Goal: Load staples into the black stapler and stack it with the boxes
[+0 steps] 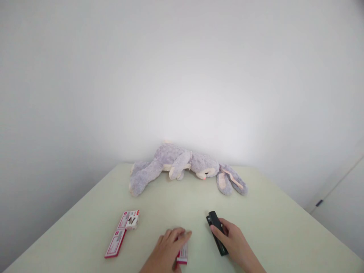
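Observation:
My right hand point(231, 237) is closed around a black stapler point(218, 235), its thumb on top and its fingers along the right side. The stapler lies at a slant on the table, its far end tipped to the left. To the left of it, my left hand point(170, 248) covers a small pink-and-white box point(182, 254) with curled fingers and grips it. Much of that box is hidden under the hand. Further left lie two more boxes: a white-and-pink box with a stapler picture point(132, 220) and a flat pink-and-white box point(115, 244) touching its near end.
A lilac plush rabbit point(170, 161) lies on its side along the back of the pale green table point(85, 223), against the white wall point(182, 76). Its long ears point right. A white panel with a dark handle point(319, 203) stands beyond the right table edge.

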`<state>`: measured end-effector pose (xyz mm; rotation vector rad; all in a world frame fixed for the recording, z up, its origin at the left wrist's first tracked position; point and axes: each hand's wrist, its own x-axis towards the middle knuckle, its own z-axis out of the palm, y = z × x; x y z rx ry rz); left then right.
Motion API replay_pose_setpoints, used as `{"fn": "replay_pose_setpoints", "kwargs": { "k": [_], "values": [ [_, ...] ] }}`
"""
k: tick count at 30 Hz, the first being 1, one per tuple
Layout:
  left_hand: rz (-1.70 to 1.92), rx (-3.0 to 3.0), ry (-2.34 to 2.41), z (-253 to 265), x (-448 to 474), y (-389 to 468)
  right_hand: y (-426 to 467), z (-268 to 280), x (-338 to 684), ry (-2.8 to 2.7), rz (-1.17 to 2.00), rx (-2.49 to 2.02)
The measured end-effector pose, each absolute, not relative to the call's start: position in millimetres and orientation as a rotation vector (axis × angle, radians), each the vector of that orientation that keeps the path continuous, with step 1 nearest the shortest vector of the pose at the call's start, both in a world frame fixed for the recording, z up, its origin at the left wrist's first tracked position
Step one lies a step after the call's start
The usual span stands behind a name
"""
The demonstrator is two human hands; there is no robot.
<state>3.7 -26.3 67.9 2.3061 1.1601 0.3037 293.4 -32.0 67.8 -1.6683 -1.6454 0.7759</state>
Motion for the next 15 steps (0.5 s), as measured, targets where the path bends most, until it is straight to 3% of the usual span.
{"fn": "replay_pose_setpoints", "kwargs": {
  "k": [6,15],
  "values": [
    [0.519,2.174,1.250,44.9,-11.3,-29.4,-58.5,53.7,252.8,-1.451,1.039,-1.534],
    [0.640,2.126,1.143,36.3,-0.3,-38.4,-54.1,40.2,208.8,-1.498,0.967,-1.429]
  ]
}}
